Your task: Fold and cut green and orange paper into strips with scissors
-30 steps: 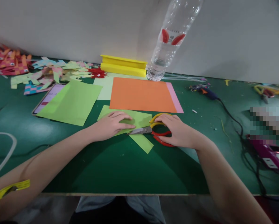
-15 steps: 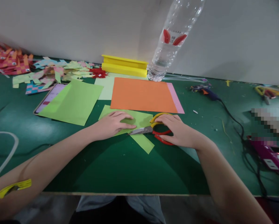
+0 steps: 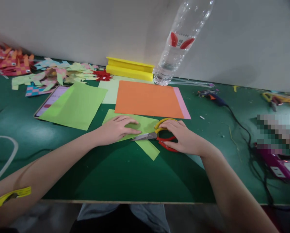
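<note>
My right hand [image 3: 184, 137] grips a pair of scissors [image 3: 146, 136] by its loop handles, one yellow and one red. The blades point left and lie across the lower edge of a green sheet of paper [image 3: 147, 120]. On the left part of that sheet rests my left hand [image 3: 117, 130], thumb and fingers apart, the thumb just above the blades. A narrow green paper strip [image 3: 148, 150] slants out below the blades towards the lower right. Whether the strip is still joined to the sheet I cannot tell.
Orange paper [image 3: 147, 98] lies behind the sheet. Further left, green paper [image 3: 77, 105] partly covers a phone [image 3: 41, 108]. A clear bottle [image 3: 172, 53] and a yellow holder [image 3: 130, 68] stand at the back. A glue gun [image 3: 215, 98] with a cable lies right.
The scissors and my right hand have shifted slightly left, the blade tips moving a little further past my left thumb. My left hand and the papers stay where they were.
</note>
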A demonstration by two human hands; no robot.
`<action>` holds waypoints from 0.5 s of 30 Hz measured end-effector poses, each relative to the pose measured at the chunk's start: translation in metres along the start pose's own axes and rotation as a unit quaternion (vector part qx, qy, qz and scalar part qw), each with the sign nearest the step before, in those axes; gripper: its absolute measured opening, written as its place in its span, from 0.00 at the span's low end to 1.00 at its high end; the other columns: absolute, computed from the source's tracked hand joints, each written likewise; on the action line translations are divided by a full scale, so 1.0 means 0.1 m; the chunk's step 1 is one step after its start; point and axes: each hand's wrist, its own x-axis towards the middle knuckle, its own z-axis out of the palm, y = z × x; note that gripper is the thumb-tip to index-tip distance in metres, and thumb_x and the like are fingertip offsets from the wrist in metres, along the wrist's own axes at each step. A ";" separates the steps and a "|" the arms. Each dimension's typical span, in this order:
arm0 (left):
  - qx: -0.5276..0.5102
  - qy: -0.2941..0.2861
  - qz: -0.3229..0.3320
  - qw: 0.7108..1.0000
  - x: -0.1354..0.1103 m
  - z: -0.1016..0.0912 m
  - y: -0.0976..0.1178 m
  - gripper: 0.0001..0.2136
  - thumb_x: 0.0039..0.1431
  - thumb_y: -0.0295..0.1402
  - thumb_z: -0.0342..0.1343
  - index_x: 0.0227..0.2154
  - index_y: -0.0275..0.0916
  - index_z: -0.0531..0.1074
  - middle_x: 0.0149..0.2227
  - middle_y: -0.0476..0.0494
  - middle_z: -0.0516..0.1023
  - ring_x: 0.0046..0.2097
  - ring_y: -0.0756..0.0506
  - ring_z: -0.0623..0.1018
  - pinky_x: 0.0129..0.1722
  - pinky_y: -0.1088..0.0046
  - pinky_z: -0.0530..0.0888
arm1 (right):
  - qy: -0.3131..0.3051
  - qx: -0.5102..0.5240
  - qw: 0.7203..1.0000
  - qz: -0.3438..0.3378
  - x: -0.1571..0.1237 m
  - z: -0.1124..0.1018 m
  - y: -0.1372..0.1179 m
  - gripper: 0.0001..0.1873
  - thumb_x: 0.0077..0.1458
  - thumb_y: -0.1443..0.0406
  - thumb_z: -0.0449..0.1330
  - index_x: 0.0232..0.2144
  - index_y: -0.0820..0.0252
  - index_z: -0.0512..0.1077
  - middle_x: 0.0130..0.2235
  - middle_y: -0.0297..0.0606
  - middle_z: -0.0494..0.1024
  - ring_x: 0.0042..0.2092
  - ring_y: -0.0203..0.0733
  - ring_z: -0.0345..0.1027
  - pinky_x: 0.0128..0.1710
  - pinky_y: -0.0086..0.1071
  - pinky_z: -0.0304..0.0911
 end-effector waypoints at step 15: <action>-0.007 -0.002 -0.004 1.000 0.00 -0.01 0.02 0.21 0.63 0.23 0.47 0.54 0.52 0.68 0.59 0.45 0.62 0.60 0.39 0.61 0.57 0.54 0.61 | 0.011 -0.008 1.000 -0.016 0.00 0.01 -0.03 0.20 0.56 0.58 0.55 0.50 0.57 0.65 0.54 0.45 0.71 0.56 0.53 0.63 0.53 0.49 0.57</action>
